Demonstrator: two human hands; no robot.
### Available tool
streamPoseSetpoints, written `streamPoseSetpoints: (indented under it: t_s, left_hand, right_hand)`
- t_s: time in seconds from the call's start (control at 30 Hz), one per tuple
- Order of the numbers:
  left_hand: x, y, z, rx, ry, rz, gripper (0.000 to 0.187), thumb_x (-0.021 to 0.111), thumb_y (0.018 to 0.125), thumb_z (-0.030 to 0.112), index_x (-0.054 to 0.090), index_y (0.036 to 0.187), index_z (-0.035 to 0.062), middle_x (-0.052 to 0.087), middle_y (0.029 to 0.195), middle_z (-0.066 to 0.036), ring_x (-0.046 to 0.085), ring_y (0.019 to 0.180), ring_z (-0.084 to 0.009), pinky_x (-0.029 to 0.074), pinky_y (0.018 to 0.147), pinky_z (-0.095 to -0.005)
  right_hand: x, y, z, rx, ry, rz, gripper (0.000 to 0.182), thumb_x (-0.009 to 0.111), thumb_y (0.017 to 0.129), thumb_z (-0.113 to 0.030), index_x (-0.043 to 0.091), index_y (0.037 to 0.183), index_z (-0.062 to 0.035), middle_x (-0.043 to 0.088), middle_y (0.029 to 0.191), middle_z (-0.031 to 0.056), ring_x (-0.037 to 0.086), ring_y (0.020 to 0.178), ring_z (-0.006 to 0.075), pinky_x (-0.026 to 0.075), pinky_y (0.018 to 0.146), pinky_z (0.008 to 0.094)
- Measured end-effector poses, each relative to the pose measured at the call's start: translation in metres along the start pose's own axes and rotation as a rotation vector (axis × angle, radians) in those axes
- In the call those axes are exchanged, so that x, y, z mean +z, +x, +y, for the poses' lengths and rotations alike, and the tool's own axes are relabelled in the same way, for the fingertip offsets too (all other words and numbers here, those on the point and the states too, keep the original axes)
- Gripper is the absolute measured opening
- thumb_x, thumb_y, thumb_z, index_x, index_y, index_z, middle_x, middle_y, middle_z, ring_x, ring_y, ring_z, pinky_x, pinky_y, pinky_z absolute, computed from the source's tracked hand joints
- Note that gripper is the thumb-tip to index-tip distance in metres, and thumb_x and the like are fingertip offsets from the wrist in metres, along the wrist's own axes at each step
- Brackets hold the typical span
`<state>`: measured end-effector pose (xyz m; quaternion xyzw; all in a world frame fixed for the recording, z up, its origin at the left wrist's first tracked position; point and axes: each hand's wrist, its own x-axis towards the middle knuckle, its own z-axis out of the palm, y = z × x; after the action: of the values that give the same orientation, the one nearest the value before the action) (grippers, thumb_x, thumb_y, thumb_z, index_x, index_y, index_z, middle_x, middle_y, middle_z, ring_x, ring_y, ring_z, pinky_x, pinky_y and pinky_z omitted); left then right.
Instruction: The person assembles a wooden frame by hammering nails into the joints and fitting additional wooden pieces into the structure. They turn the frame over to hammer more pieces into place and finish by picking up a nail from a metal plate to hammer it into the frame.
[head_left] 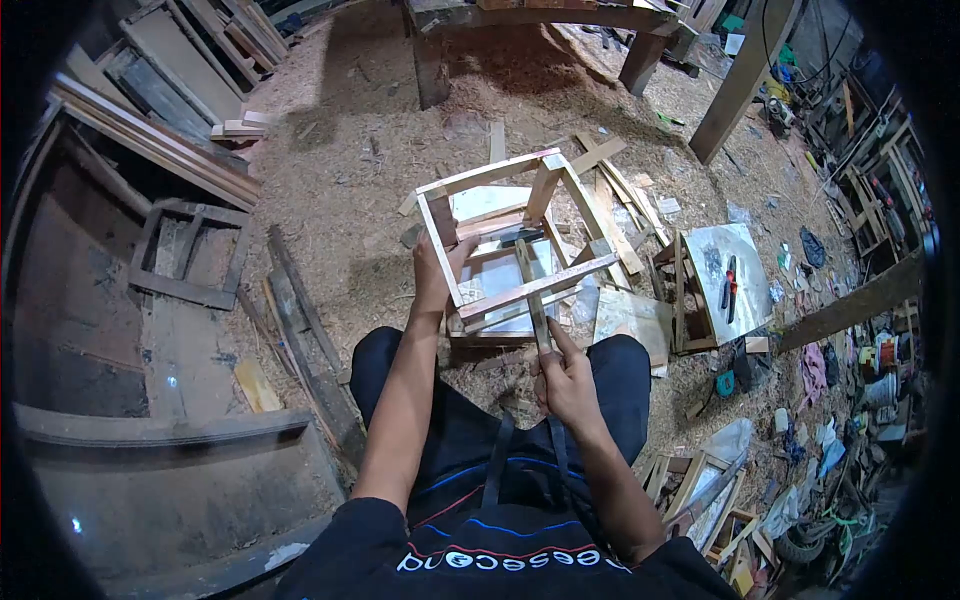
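Observation:
An open box-shaped wooden frame (540,290) of pale strips stands between my knees. My left hand (436,272) is closed around its left upright. In my right hand (568,385) is a hammer (536,310) with a wooden handle, its fingers wrapped round the lower end. The handle crosses the frame's near rail, and the dark head lies over the frame's opening. Beneath the frame is a pale, flat-topped support (500,275), partly hidden by the strips.
To the right stands a small stool (708,255) with red-handled pliers (731,285) on top. Loose wooden strips (625,205) lie beyond the frame. A workbench (540,15) stands at the back, a large dark cabinet (160,430) at left. Clutter lines the right side.

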<state>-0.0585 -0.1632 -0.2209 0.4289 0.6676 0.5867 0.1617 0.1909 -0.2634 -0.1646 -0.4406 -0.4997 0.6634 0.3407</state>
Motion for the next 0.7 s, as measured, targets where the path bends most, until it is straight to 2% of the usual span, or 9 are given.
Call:
streamPoseSetpoints:
  t_s: [0.1,0.2,0.27,0.4,0.47,0.53,0.57,0.6,0.7]
  left_hand:
    - [0.001,-0.001,-0.003,-0.051,-0.078,-0.051,0.043,0.081,0.071,0.017,0.062,0.104,-0.0039,0.067,0.094,-0.02,0.068,0.09,-0.0339,0.052,0.077,-0.0413]
    - [-0.001,-0.007,-0.002,0.124,-0.089,0.021,0.054,0.083,0.069,0.016,0.056,0.112,-0.0025,0.063,0.101,-0.019,0.063,0.093,-0.0334,0.05,0.08,-0.0385]
    - [-0.006,-0.022,-0.009,0.245,0.347,0.352,0.065,0.085,0.067,0.015,0.048,0.119,-0.0002,0.056,0.106,-0.016,0.056,0.092,-0.031,0.047,0.082,-0.0349]
    - [-0.008,-0.041,-0.04,-0.248,-0.275,0.355,0.062,0.086,0.073,0.022,0.047,0.115,-0.0007,0.053,0.093,-0.007,0.057,0.088,-0.0185,0.05,0.078,-0.0294]
    - [-0.013,-0.046,-0.032,-0.425,-0.502,0.272,0.054,0.081,0.08,0.026,0.049,0.115,-0.0009,0.057,0.09,-0.008,0.061,0.085,-0.0178,0.053,0.076,-0.0305]
    - [-0.017,-0.043,-0.014,-0.745,-1.009,-0.126,0.045,0.073,0.087,0.024,0.052,0.117,-0.0029,0.063,0.093,-0.011,0.065,0.087,-0.0207,0.056,0.077,-0.0337]
    - [-0.015,-0.04,-0.021,-0.753,-1.055,-0.201,0.044,0.068,0.091,0.024,0.053,0.121,-0.0036,0.065,0.108,-0.018,0.065,0.103,-0.0277,0.057,0.085,-0.0392]
    - [-0.011,-0.038,-0.023,-0.756,-1.058,-0.201,0.044,0.068,0.091,0.024,0.053,0.121,-0.0036,0.065,0.108,-0.018,0.065,0.103,-0.0277,0.057,0.085,-0.0392]
    - [-0.007,-0.027,-0.036,-0.766,-1.364,-0.384,0.051,0.067,0.09,0.021,0.048,0.13,-0.004,0.059,0.124,-0.025,0.056,0.122,-0.036,0.052,0.096,-0.0467]
  right_hand:
    - [-0.005,-0.009,0.008,-0.046,-0.018,-0.012,0.054,0.047,0.1,-0.011,0.026,0.148,0.0017,0.052,0.065,0.001,0.043,0.042,0.007,0.035,0.037,0.024]
    - [-0.011,-0.023,0.011,0.0,-0.011,-0.004,0.054,0.052,0.099,-0.012,0.031,0.146,0.0009,0.052,0.066,-0.0008,0.044,0.046,0.006,0.038,0.042,0.0233]
    - [-0.013,-0.035,-0.002,0.065,0.032,-0.019,0.054,0.053,0.098,-0.013,0.031,0.146,0.0012,0.051,0.066,-0.001,0.044,0.046,0.0057,0.037,0.042,0.0231]
    - [-0.014,-0.052,-0.009,0.154,0.065,-0.008,0.044,0.057,0.097,-0.014,0.043,0.136,0.0019,0.051,0.066,-0.0012,0.042,0.045,0.0048,0.034,0.041,0.0223]
    - [-0.022,-0.06,-0.002,0.192,0.01,-0.043,0.035,0.059,0.096,-0.016,0.05,0.126,0.001,0.051,0.066,-0.0015,0.043,0.047,0.005,0.035,0.043,0.0227]
    - [-0.039,-0.072,0.018,0.222,-0.047,-0.069,0.028,0.061,0.095,-0.019,0.056,0.115,0.0,0.051,0.065,-0.0018,0.043,0.049,0.0051,0.035,0.045,0.0232]
    - [-0.05,-0.079,0.043,0.109,-0.161,-0.069,0.023,0.063,0.095,-0.021,0.057,0.104,-0.0011,0.051,0.065,-0.0026,0.043,0.053,0.0052,0.036,0.047,0.0237]
    - [-0.059,-0.09,0.06,-0.001,-0.275,-0.071,0.022,0.064,0.094,-0.023,0.057,0.094,-0.0022,0.05,0.065,-0.0034,0.043,0.056,0.0054,0.037,0.05,0.0242]
    - [-0.07,-0.118,0.068,0.055,-0.439,-0.046,0.025,0.066,0.093,-0.025,0.056,0.088,-0.0024,0.05,0.066,-0.004,0.044,0.061,0.0057,0.038,0.054,0.0251]
